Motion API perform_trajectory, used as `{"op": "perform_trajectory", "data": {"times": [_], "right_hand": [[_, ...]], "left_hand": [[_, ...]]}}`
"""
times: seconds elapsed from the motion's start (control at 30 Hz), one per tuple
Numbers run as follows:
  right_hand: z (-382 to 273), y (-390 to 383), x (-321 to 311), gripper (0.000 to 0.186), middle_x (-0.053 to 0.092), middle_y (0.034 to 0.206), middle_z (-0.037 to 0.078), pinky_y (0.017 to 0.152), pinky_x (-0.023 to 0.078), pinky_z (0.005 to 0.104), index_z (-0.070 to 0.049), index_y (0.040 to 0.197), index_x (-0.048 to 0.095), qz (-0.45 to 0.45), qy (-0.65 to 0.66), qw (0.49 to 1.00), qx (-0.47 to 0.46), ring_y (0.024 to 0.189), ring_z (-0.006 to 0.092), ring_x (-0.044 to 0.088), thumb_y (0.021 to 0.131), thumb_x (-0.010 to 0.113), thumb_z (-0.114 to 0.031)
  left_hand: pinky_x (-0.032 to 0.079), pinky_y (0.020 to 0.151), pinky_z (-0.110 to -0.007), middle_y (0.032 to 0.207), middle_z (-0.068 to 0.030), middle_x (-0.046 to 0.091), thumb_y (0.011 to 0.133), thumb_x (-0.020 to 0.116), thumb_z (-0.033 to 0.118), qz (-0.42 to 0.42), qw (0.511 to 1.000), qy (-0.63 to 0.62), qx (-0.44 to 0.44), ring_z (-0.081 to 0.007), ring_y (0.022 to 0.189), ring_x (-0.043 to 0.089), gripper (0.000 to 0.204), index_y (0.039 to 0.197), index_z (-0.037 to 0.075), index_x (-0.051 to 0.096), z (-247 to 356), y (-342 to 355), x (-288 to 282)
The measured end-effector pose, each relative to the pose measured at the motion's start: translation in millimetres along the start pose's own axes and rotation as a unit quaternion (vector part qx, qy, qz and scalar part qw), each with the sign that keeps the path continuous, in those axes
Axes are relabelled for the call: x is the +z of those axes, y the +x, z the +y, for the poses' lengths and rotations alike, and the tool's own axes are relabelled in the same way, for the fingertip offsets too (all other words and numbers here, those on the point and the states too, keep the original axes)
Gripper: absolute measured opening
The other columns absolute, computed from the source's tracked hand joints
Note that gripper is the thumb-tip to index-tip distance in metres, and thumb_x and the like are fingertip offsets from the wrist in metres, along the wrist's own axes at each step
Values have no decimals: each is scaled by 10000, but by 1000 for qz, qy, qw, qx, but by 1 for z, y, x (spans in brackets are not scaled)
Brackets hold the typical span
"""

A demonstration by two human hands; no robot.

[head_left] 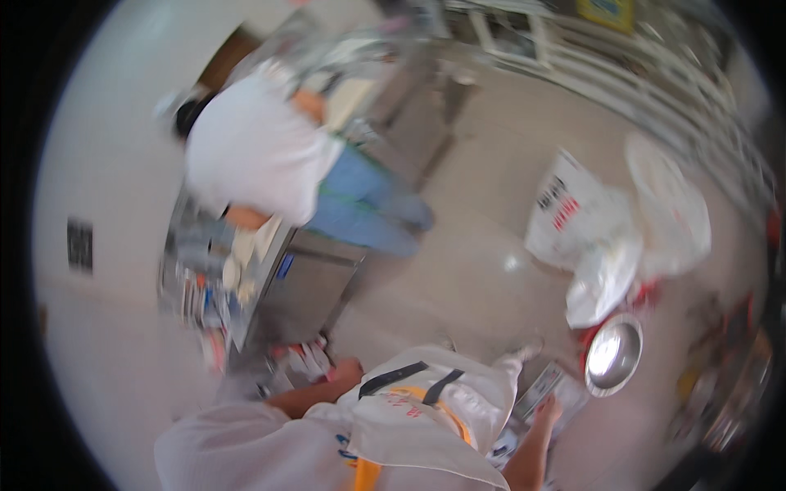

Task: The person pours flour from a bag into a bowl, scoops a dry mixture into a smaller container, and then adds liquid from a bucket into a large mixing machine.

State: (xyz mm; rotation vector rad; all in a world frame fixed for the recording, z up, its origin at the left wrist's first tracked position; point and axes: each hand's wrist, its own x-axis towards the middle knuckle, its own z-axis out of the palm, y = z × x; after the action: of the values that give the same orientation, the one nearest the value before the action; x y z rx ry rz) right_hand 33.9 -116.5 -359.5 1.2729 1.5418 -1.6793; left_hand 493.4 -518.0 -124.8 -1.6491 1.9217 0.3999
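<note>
The picture is smeared by motion. My left hand [347, 371] hangs low at my side, beside some red-and-white packages [308, 360] near the counter's end; blur hides its fingers. Out on the other side, my right hand [548, 409] is next to a grey-white, box-like thing [547, 385] low down; whether it touches this I cannot tell. Between my arms is a white apron [426, 401] with dark straps and an orange band.
A co-worker in a white shirt [254, 147] leans over a steel counter [307, 278] at the left. White sacks [585, 217] and a shiny metal basin [614, 356] stand on the floor at right. White racks [606, 82] line the far right.
</note>
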Motion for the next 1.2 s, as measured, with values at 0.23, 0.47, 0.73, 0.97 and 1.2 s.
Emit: {"op": "perform_trajectory", "data": {"times": [0.23, 0.47, 0.73, 0.97, 1.2], "right_hand": [[-3, -130, 94, 216, 515, 614, 4, 362, 364, 261, -102, 761, 558, -183, -225, 956, -38, 441, 105, 442, 933, 686, -72], [126, -289, 319, 175, 578, 653, 43, 440, 443, 302, -37, 801, 644, -426, -575, 682, -152, 484, 144, 525, 932, 712, -130], [318, -478, 490, 305, 599, 632, 34, 513, 482, 284, -27, 817, 685, -573, -690, 396, -196, 522, 133, 562, 982, 713, -282], [533, -554, 527, 253, 646, 664, 41, 589, 519, 284, 11, 860, 725, -603, -781, 59, -151, 580, 128, 602, 968, 708, -218], [764, -648, 476, 315, 749, 870, 93, 662, 545, 296, 33, 1146, 704, -654, -684, -294, -136, 736, 140, 689, 920, 727, -185]], "left_hand": [[586, 897, -541, 1099, -262, 737, 890, 750, 355, 45, 966, -201, -155, -462, 1033, 710, 393, 1044, -7, 750, -80, -40, 43], [579, 924, -516, 1138, -306, 718, 970, 621, 510, -47, 821, -425, -378, -445, 1083, 706, 577, 1077, -46, 732, -191, -93, 132], [583, 716, -489, 693, -165, 713, 867, 708, 415, 23, 598, -683, -418, -393, 711, 716, 412, 763, 17, 727, -181, -81, 200], [596, 747, -451, 838, -154, 751, 747, 777, 261, 83, 474, -654, -584, -337, 808, 744, 193, 851, 98, 783, -196, -90, 182], [589, 865, -460, 936, -153, 779, 763, 763, 308, 82, 281, -620, -728, -362, 922, 749, 226, 882, 121, 806, -149, -94, 152]]}}
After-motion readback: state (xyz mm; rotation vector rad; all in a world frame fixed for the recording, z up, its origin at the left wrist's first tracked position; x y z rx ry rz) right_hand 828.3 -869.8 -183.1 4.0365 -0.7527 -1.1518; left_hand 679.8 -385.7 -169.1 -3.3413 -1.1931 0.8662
